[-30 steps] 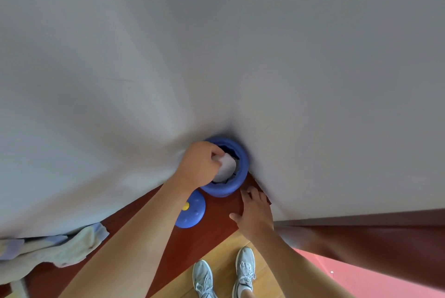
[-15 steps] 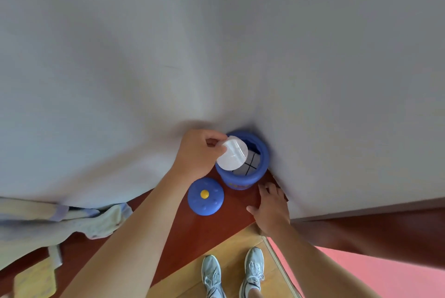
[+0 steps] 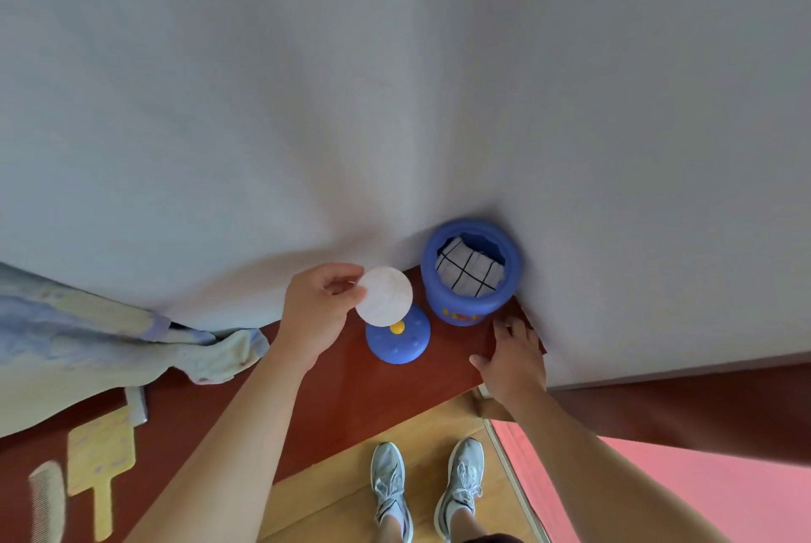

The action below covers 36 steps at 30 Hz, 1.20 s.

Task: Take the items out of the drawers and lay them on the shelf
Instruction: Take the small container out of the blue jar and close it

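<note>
Left hand (image 3: 313, 314), pinching the disc (image 3: 384, 296), has drawn it clear of the jar (image 3: 471, 274); right hand (image 3: 513, 362) rests flat on the shelf (image 3: 342, 393); laying-down judged next.

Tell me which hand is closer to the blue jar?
Right. The right hand rests on the shelf beside the blue jar; the left hand is farther left, pinching a white disc.
</note>
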{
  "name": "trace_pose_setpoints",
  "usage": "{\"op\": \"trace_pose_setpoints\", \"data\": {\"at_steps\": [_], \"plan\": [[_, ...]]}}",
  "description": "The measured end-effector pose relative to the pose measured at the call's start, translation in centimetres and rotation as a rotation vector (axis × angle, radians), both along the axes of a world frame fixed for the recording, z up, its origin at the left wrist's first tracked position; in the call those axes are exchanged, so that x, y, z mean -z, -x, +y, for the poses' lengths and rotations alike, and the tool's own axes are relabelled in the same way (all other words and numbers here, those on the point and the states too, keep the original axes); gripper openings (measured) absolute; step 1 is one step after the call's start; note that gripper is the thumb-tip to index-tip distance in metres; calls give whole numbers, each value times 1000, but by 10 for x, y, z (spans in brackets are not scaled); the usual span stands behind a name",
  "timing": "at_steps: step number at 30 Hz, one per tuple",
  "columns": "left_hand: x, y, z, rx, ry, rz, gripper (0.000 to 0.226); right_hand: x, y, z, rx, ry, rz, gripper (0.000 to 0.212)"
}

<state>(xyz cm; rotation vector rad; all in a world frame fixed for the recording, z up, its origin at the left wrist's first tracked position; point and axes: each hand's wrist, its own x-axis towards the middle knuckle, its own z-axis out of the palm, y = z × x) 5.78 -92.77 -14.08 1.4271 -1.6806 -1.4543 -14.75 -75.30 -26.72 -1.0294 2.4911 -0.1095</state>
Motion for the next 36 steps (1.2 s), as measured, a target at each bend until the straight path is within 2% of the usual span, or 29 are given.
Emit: {"op": "trace_pose_setpoints", "data": {"at_steps": [12, 19, 25, 31, 36], "plan": [[79, -47, 18, -297, -199, -136, 34, 1, -4, 1, 17, 5, -7, 77], [112, -68, 28, -478, -313, -128, 29, 1, -8, 2, 38, 19, -20, 85], [127, -71, 34, -474, -335, -174, 22, 1, -7, 2, 33, 14, -18, 86], [123, -66, 38, -388, -202, -298, 19, 0, -8, 2, 25, 9, -20, 85], [130, -68, 38, -338, -206, -321, 21, -1, -8, 2, 20, 6, -20, 85]]}}
